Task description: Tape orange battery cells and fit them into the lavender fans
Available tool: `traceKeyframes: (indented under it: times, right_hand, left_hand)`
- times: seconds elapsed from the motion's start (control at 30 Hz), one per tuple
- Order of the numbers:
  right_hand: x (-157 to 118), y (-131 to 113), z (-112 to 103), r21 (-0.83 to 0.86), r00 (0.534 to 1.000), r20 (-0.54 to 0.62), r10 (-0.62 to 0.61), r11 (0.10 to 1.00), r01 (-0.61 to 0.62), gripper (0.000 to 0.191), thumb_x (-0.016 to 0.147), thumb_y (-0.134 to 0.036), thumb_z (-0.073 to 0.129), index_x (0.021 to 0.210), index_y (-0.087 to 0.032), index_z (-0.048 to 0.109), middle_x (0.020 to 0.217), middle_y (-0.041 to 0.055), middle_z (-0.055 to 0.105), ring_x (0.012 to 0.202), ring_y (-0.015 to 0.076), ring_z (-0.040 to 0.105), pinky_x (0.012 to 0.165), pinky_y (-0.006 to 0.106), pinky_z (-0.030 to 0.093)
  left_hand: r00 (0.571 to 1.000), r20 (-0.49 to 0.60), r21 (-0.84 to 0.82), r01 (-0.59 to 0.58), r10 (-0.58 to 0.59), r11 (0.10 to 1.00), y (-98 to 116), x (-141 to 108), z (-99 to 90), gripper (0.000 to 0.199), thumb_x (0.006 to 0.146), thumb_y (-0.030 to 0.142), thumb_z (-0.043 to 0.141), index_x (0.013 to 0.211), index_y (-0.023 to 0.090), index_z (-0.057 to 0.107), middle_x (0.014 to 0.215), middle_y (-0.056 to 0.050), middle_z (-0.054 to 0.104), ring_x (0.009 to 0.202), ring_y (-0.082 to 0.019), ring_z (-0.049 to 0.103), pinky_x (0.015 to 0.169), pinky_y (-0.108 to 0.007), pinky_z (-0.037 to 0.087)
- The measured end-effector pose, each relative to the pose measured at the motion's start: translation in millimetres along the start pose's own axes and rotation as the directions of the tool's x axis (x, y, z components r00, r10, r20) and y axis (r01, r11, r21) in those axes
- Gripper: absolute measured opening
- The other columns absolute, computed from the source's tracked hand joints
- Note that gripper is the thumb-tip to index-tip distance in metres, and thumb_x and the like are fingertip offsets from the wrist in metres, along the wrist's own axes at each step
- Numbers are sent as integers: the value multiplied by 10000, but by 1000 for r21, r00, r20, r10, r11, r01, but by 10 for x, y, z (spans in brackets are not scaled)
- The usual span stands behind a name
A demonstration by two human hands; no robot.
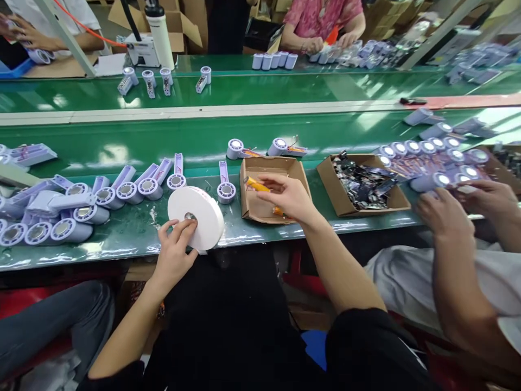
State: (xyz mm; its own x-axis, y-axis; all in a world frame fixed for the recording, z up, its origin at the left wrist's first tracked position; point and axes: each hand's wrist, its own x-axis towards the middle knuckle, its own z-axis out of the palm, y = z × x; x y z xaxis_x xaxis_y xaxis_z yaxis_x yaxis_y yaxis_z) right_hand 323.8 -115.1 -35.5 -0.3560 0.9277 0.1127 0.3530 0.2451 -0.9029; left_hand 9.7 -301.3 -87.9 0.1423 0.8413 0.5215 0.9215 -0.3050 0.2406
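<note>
My left hand (177, 244) grips a wide white roll of tape (207, 217) by its centre hole, holding it tilted at the bench edge. Between the fingers of my right hand (288, 198) is an orange cylindrical battery (257, 184), above a shallow cardboard box (301, 176). Another orange battery (280, 212) lies in that box, partly covered by my wrist. Just left of the box, a lilac fan-like housing (226, 190) rests with its handle pointing away. Two more lilac housings (235, 148) with wires showing sit behind the box.
Lilac housings (71, 228) crowd the bench at left. A cardboard box of dark circuit boards (362, 184) stands to the right. Beside it, a co-worker's hands (448, 214) handle parts near more housings. Other people work across the green conveyor (195, 133).
</note>
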Motion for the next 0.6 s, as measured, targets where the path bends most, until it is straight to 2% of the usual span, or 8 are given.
traceKeyframes:
  times: [0.07,0.13,0.23,0.33,0.43,0.53,0.6]
  right_hand:
    - [-219,-134,122,195,997,38,-72,979,63,583,810,-560,931,1288,-247,816,1263,88,824,1116,283,796,1024,464,667]
    - [-389,-259,240,261,990,40,-132,958,117,520,818,-555,939,1247,-278,836,1193,69,823,1079,258,793,975,424,687]
    - [-531,-364,386,253,982,-11,-186,950,183,441,858,-532,922,1224,-299,841,1118,58,803,1025,230,781,913,377,695]
    - [-608,-358,503,205,980,-54,-194,958,201,428,876,-531,910,1226,-296,839,1072,58,787,972,219,769,873,365,693]
    - [-668,-306,554,241,991,-14,-136,961,136,468,828,-532,948,1204,-276,836,1071,58,799,961,218,780,878,360,700]
    - [-669,-264,489,370,996,91,-9,929,-25,511,799,-501,970,1220,-252,822,1147,67,830,1033,233,813,990,404,705]
    - [-640,-252,443,427,980,191,55,895,-133,603,762,-441,1001,1299,-249,803,1140,60,847,1040,242,829,1053,458,695]
  left_hand:
    - [1000,5,36,-5,5,999,41,1,-34,641,851,19,697,1445,245,609,1354,-119,728,1344,-367,508,1140,-524,484]
    - [1000,7,54,-8,8,998,89,10,-51,636,852,10,703,1441,241,642,1344,-115,742,1330,-361,495,1097,-485,498]
    - [1000,18,60,-23,22,998,157,25,-56,610,864,7,704,1430,233,681,1330,-110,757,1309,-349,480,1052,-443,510]
    - [999,24,82,-39,37,996,205,36,-66,590,879,11,698,1425,235,705,1319,-103,770,1298,-337,490,1072,-443,492]
    - [998,31,125,-61,58,990,232,47,-104,620,880,-13,679,1435,260,716,1323,-81,782,1269,-313,519,1077,-428,469]
    - [994,28,192,-105,101,976,244,66,-167,654,898,-27,685,1478,275,692,1318,-50,801,1204,-286,533,1062,-415,444]
    - [993,12,239,-115,115,964,254,92,-199,683,912,-11,706,1515,306,663,1303,-24,814,1166,-288,515,1097,-442,416]
